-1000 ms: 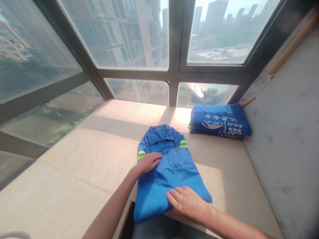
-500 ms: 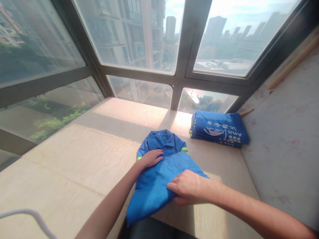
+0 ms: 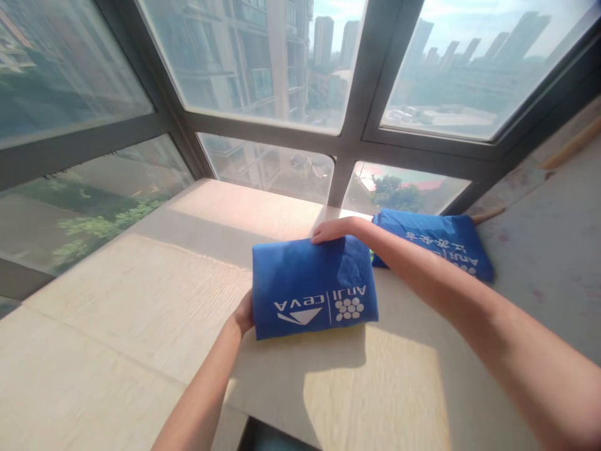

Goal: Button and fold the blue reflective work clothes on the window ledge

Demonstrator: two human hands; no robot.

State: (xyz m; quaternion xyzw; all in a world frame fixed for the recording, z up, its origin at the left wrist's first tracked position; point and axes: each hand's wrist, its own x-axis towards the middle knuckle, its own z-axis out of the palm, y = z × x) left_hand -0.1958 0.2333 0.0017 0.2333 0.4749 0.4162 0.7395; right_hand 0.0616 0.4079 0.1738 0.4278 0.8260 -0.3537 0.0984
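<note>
A blue work shirt (image 3: 300, 275), folded into a flat rectangle, is between my hands in the head view. White "CEVA" and "Anji" lettering with a logo faces up, upside down from where I look. My left hand (image 3: 245, 313) grips its left edge, with the fingers mostly hidden behind the cloth. At the far edge, my right hand (image 3: 332, 230) grips the fold, fingers bent over it. The bundle seems lifted a little, since a shadow lies on the wood below its near edge.
A stack of folded blue clothing (image 3: 434, 241) with similar white print lies at the right, partly behind my right forearm. The pale wooden ledge (image 3: 141, 300) runs up to framed windows (image 3: 263, 69). A patterned wall (image 3: 549, 250) closes the right side.
The shirt, collar up and partly folded before, is now a compact rectangle with its print showing. My right hand moved to the far edge, my left to the left edge. The view shifted slightly.
</note>
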